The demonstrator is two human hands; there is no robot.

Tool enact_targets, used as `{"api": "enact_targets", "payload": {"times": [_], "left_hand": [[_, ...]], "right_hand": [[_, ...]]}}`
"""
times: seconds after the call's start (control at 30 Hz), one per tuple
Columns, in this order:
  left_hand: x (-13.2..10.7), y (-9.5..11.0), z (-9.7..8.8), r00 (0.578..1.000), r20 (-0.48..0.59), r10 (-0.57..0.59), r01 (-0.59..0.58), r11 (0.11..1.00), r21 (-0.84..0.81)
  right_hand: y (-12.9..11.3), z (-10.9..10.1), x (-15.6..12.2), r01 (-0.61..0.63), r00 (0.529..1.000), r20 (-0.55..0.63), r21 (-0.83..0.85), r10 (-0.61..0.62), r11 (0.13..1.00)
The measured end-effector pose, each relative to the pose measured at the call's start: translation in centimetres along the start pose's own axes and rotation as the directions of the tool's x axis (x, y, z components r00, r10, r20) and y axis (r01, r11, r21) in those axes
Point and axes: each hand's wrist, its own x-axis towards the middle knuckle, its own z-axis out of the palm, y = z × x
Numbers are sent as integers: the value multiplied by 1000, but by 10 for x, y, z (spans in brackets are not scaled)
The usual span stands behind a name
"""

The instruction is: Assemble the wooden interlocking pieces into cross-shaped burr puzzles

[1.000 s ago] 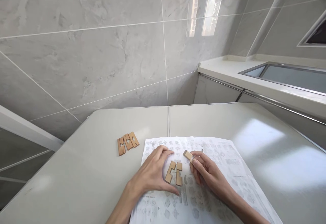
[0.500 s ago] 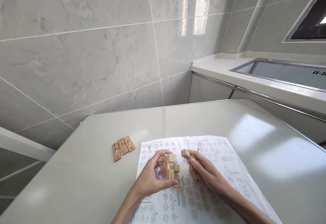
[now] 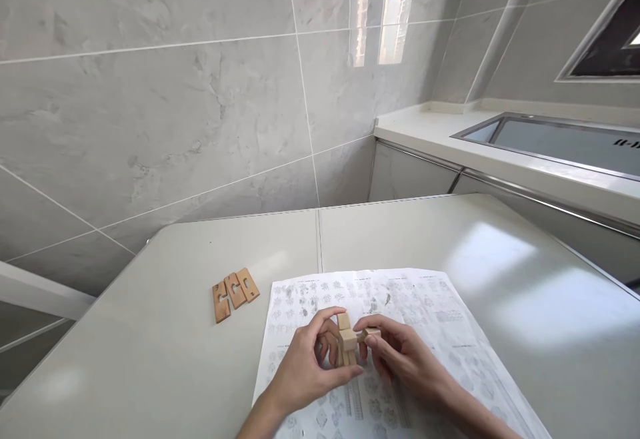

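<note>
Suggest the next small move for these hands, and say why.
Probably ease the block in the right hand gently toward the wooden pieces: it is pinched close beside them, while the left hand grips those pieces, which should steady them.

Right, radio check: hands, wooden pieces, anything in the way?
Left hand gripping wooden pieces; right hand pinching another piece beside them. Printed sheet below. Three flat pieces off left, out of the way.

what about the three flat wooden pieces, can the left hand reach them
Probably yes: nothing visible stands between the left hand and the three flat wooden pieces, but it holds pale wooden blocks it may need to release.
</note>
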Motion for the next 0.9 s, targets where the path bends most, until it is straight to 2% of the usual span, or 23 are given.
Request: {"api": "enact_targets", "payload": {"times": [0.13,0.3,0.4,0.53,0.63,0.77,0.9], "left_hand": [[-1,-2,5,1000,-1,-29,29,999,24],[-2,-2,8,1000,-20,-5,6,998,66],[-2,-1,10,999,-28,34,-32,995,96],[-2,1,11,999,19,30,-32,995,97],[-3,2,11,998,45,51,-55,994,96],[-4,1,11,993,58,105,-110,988,106],[-4,-1,12,971,71,228,-237,958,161]], "right_hand": [[-2,1,-5,-25,1000,9,-64,26,998],[-3,1,-4,-23,999,35,-8,24,1000],[-3,2,-3,3,1000,14,-98,-1,995],[-4,4,-5,20,1000,1,-203,-20,979],[-5,3,-6,-7,998,55,-152,16,988],[-6,1,-7,3,995,103,-85,6,996],[-8,2,-9,-27,990,136,-46,33,999]]}}
